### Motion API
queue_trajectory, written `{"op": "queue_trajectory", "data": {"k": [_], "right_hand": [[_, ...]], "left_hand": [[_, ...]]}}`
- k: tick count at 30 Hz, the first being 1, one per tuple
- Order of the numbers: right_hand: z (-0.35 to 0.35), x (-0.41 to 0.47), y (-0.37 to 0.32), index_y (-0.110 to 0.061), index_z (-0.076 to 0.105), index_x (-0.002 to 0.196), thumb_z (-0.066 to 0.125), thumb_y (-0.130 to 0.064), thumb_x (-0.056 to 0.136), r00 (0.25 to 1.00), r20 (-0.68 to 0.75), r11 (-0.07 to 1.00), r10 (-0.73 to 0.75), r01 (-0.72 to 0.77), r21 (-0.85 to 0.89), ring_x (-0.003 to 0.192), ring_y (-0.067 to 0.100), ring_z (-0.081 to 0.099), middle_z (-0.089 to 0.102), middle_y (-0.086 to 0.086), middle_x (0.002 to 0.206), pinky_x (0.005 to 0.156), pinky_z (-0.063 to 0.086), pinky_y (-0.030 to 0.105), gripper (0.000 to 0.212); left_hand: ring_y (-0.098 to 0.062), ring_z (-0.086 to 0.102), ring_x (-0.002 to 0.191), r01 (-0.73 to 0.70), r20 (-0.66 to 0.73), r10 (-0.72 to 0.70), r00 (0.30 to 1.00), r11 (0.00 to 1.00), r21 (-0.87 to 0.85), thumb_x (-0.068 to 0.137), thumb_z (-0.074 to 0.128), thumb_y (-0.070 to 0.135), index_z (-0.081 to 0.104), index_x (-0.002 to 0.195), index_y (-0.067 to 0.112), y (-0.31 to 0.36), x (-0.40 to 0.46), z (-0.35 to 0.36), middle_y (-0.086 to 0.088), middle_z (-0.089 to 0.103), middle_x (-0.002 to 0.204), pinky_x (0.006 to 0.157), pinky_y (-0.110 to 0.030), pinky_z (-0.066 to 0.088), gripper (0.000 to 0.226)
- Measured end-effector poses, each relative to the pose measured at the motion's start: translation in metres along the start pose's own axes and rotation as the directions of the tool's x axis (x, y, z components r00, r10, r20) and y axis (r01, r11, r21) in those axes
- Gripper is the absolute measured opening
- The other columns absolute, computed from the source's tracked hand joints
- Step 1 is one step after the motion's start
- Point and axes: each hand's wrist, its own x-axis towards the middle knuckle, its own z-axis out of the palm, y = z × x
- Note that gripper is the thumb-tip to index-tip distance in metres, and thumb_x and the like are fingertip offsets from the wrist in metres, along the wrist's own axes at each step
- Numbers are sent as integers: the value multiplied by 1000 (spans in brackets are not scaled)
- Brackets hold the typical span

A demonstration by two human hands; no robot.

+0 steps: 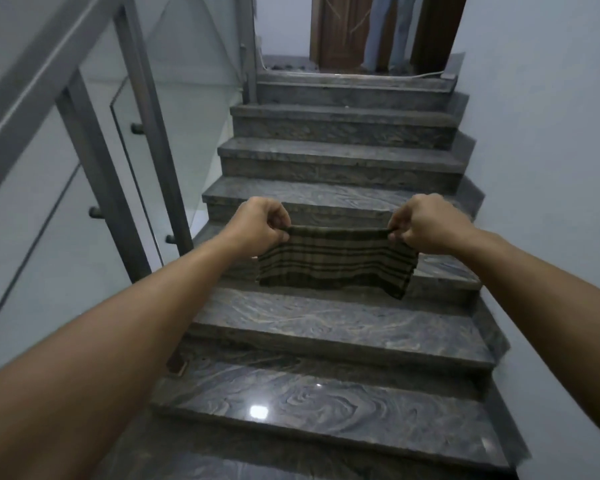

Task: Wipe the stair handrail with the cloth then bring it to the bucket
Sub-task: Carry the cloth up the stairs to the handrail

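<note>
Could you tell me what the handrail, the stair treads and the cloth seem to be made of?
Handrail: likely brushed metal, grey with a dull sheen. Stair treads: polished stone, probably granite or marble, swirled veins and a bright glare spot. Cloth: woven striped fabric, sagging softly.

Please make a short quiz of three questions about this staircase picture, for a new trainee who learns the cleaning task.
1. True or false: both hands hold the cloth.
2. On which side of the stairs is the handrail? A) the person's left B) the person's right C) both sides
3. Fill in the word: the cloth hangs stretched between the left hand and the right hand, and its pattern is ____.

Key
1. True. Each hand pinches one upper corner.
2. A. The handrail, with glass panels under it, runs along the left; on the right is only a plain wall.
3. Striped, dark lines on olive-brown fabric. No bucket is in view.
</note>
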Motion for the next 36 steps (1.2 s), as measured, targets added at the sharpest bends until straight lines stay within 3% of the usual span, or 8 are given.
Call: {"op": "queue_trajectory", "data": {"k": [5,11,15,22,24,27,32,36], "right_hand": [[-38,94,-37,-24,72,91,70,-23,81,995,-103,999,15,-10,54,88,25,63,70,6,95,81,55,45,11],[-94,192,-59,-23,62,97,64,-19,85,951,-303,988,-59,99,117,89,30,62,70,10,98,76,53,40,13],[-128,251,-61,-23,56,97,60,-15,88,926,-338,965,-167,224,136,86,29,62,68,10,96,75,52,44,13],[-195,376,-55,-20,68,96,61,-14,86,860,-437,912,-264,370,177,90,28,62,69,8,96,81,52,52,13],[-216,410,-62,-18,68,97,60,-12,87,840,-454,890,-298,416,186,89,24,59,63,6,95,77,53,42,14],[-243,457,-81,-15,65,104,62,-17,86,811,-493,888,-317,436,146,86,20,53,52,4,96,72,43,21,18],[-266,537,-108,-6,58,115,74,-17,76,745,-522,871,-415,491,7,97,26,51,48,16,111,92,49,36,43],[-275,601,-131,-4,58,119,72,-14,78,676,-573,854,-464,514,-85,99,33,49,49,20,110,90,50,44,45]], "left_hand": [[-22,62,87,-80,-138,86,987,995,52,83,67,4,64,89,16,-2,76,-63,-2,64,91,78,-38,56,14],[-15,55,69,-148,-303,172,937,984,101,81,58,-5,60,76,13,13,164,-123,-3,61,77,63,-31,49,19],[-17,62,84,-141,-322,150,935,989,50,87,54,-4,75,84,12,21,226,-152,-4,69,88,76,-26,52,27],[-19,66,91,-165,-429,189,883,982,92,87,56,-4,76,97,7,51,334,-214,-6,72,99,84,-28,56,25],[-18,63,94,-157,-426,191,884,981,115,87,60,0,72,106,6,61,357,-233,-5,68,103,86,-25,53,23],[-16,57,99,-133,-387,211,898,967,218,81,66,-3,65,118,6,72,390,-262,-6,61,110,89,-25,50,38],[-15,52,99,-125,-395,250,884,941,315,81,63,-7,63,120,7,69,448,-315,-5,57,109,89,-21,47,40],[-16,53,99,-122,-415,277,867,924,361,86,59,-6,64,122,9,53,499,-362,-4,56,106,90,-25,50,39]]}}
